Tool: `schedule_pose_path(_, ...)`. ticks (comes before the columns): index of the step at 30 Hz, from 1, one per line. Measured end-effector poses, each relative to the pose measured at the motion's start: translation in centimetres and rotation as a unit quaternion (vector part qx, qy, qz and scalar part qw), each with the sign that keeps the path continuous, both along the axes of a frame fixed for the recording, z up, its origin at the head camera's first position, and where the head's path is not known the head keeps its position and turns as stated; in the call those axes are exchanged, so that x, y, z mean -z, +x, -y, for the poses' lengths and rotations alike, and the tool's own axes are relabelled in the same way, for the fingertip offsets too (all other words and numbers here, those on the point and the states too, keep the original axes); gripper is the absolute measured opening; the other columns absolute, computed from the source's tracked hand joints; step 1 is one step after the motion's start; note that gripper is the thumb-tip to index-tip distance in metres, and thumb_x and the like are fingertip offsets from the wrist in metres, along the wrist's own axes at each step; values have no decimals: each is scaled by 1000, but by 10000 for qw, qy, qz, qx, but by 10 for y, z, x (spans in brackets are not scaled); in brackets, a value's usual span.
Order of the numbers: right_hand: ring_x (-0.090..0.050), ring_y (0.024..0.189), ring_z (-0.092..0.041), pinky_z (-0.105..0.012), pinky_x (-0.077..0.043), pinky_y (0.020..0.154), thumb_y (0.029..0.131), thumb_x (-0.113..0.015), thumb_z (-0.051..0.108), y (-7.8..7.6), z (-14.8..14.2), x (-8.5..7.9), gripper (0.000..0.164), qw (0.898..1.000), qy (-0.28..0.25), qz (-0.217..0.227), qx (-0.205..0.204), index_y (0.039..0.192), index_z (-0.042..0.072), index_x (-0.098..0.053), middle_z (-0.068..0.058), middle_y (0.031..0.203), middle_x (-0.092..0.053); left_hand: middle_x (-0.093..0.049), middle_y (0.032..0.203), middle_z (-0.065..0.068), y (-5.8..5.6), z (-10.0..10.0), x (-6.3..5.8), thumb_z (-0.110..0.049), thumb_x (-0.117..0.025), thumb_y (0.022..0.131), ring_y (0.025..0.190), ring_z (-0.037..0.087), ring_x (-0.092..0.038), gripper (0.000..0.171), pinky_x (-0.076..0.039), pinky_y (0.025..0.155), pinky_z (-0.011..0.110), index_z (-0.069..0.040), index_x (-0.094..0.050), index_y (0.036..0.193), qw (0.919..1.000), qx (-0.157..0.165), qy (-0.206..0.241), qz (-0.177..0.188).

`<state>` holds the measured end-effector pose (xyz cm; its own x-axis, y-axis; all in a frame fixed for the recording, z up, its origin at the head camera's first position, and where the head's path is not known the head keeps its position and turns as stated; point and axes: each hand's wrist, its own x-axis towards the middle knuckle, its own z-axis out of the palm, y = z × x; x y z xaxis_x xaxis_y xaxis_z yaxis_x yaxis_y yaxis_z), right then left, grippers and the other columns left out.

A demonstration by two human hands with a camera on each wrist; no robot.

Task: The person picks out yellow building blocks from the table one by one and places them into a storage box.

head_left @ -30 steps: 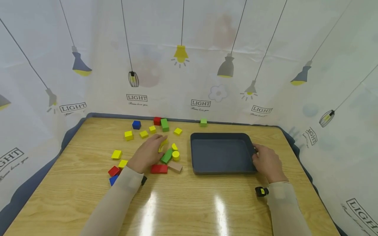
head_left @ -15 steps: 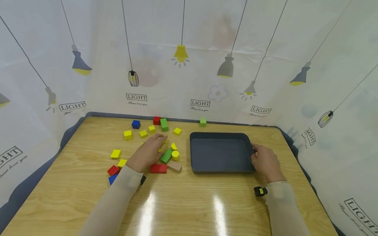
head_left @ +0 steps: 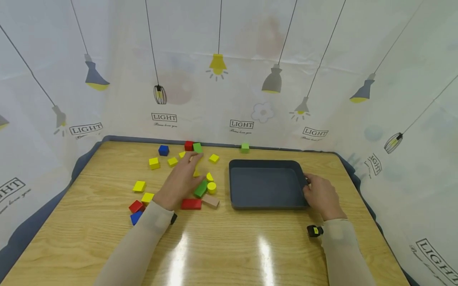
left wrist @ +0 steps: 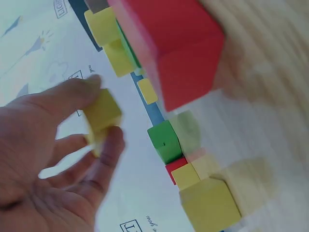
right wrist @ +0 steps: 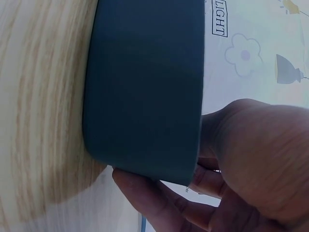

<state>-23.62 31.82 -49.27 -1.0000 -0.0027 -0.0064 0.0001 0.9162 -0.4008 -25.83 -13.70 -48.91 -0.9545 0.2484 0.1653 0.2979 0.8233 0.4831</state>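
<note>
My left hand (head_left: 179, 180) is over the scattered toy blocks on the left of the table. In the left wrist view its thumb and fingers pinch a yellow block (left wrist: 102, 111), above the tabletop. From the head view the hand covers most of that block. A green block (head_left: 201, 189), a yellow cylinder (head_left: 212, 188) and a yellow half-round block (head_left: 209, 177) lie just right of the thumb. My right hand (head_left: 323, 196) grips the right end of a dark rectangular tray (head_left: 270, 207), its thumb at the rim and fingers against the outer wall.
A red block (head_left: 191, 204) and a plain wood block (head_left: 210, 201) lie nearer. Several yellow blocks, a blue block (head_left: 163, 150) and a red cube (head_left: 189, 145) are farther back. A light green cube (head_left: 245, 148) stands behind the tray. A printed curtain (head_left: 200, 71) borders the table.
My left hand has risen slightly and spread its fingers farther back, with the thumb coming into sight. The right hand and tray stay put.
</note>
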Motion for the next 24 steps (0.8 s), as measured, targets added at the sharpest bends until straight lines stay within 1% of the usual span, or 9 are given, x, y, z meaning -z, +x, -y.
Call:
schedule_pose_path(2,-49,54,-18,-33,-41,50,111,-57,4,0,0,0,55,10000,-13,4,0,165,-5,-59,-34,142,-76,-49,176,20,-1,-3,-1,-21,-90,106,153,42,-63,82,-59,127,56,-5,-49,175,9997,117,25,-233)
schedule_pose_path(5,-49,54,-18,-33,-41,50,111,-57,4,0,-1,1,55,10000,-26,6,2,165,-5,-59,-34,142,-76,-53,172,21,0,-7,0,-20,-93,102,143,42,-70,83,-63,121,53,-4,-51,172,9958,414,94,-807)
schedule_pose_path(7,-50,54,-17,-33,-42,50,111,-57,4,0,-1,1,55,10000,-41,8,1,165,-5,-59,-34,142,-76,-55,168,22,1,-11,0,-18,-95,100,136,41,-73,84,-66,117,50,-3,-52,171,9912,574,125,-1185)
schedule_pose_path(10,-50,55,-18,-33,-43,50,111,-58,4,0,-1,2,55,10000,-51,15,9,165,-5,-59,-33,142,-76,-58,164,22,3,-19,2,-17,-97,98,128,39,-75,82,-69,111,47,-1,-55,167,9812,823,166,-1735)
schedule_pose_path(13,-51,55,-18,-33,-43,50,111,-58,5,0,-1,2,55,10000,-53,40,38,165,-5,-59,-33,141,-76,-60,161,22,5,-30,3,-16,-99,96,124,37,-76,83,-70,107,45,0,-57,165,9732,1011,99,-2063)
schedule_pose_path(16,-52,56,-18,-33,-43,51,111,-59,5,0,-1,1,55,9999,-61,63,68,166,-4,-59,-33,142,-76,-60,159,22,7,-40,5,-15,-101,94,122,36,-76,85,-71,104,44,0,-56,165,9691,1201,71,-2153)
schedule_pose_path(19,-52,56,-18,-33,-43,51,112,-58,5,0,-1,0,55,9999,-63,75,80,166,-4,-59,-33,144,-76,-59,162,21,10,-52,6,-17,-100,95,125,35,-75,87,-71,105,42,-3,-55,168,9709,1354,84,-1975)
schedule_pose_path(21,-52,57,-19,-33,-43,52,112,-58,5,0,-1,0,55,9999,-68,82,67,166,-4,-59,-33,145,-75,-57,165,18,11,-60,8,-20,-98,97,132,33,-74,88,-70,108,41,-5,-53,171,9723,1438,26,-1841)
schedule_pose_path(24,-53,59,-20,-34,-43,53,112,-58,6,0,-1,-1,55,9999,-59,107,51,166,-4,-58,-34,147,-74,-57,168,17,14,-73,6,-20,-97,98,140,32,-72,88,-69,109,38,-6,-52,172,9704,1612,-65,-1796)
